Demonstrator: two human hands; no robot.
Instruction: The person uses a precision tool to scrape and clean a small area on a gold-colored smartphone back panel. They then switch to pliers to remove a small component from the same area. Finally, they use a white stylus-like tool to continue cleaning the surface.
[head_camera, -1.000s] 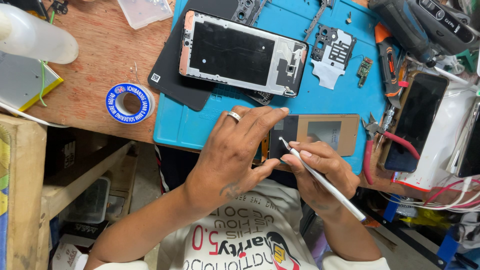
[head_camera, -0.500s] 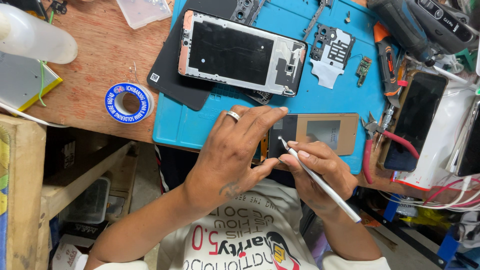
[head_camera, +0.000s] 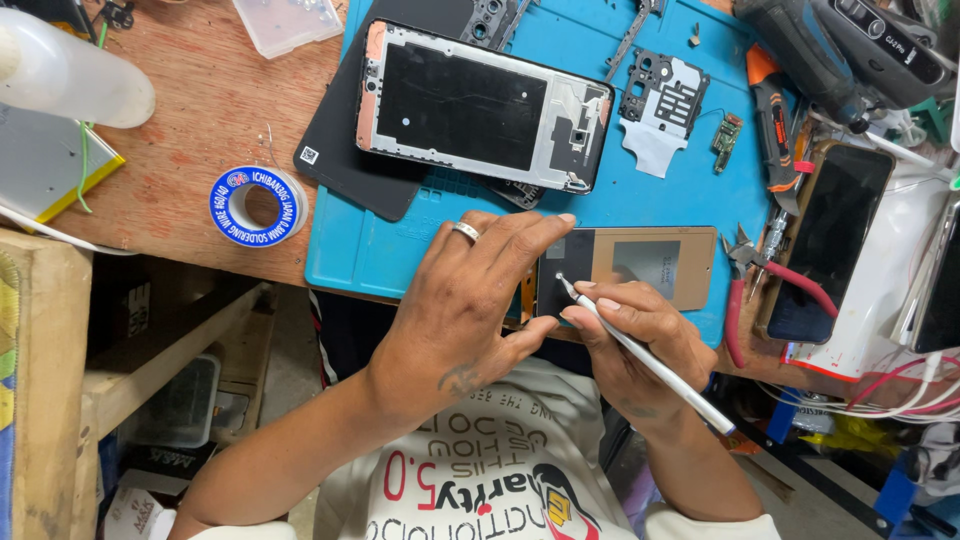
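A: Head view: where was the flat brown panel (head_camera: 640, 268) seen?
B: On the blue mat (head_camera: 400, 255), pinned under the left hand (head_camera: 470, 305), fingers spread flat. A white stylus (head_camera: 650, 365) was pinched in the right hand (head_camera: 640, 340).
A: Axis?
B: Panel's long axis was laid left-right; stylus tip was pointed up-left onto the panel.

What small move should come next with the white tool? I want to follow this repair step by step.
Probably slide the white tool's tip a little further along the dark end of the flat brown panel. The right hand has the tip on it, near the edge, while the left hand pins that end to the blue mat.
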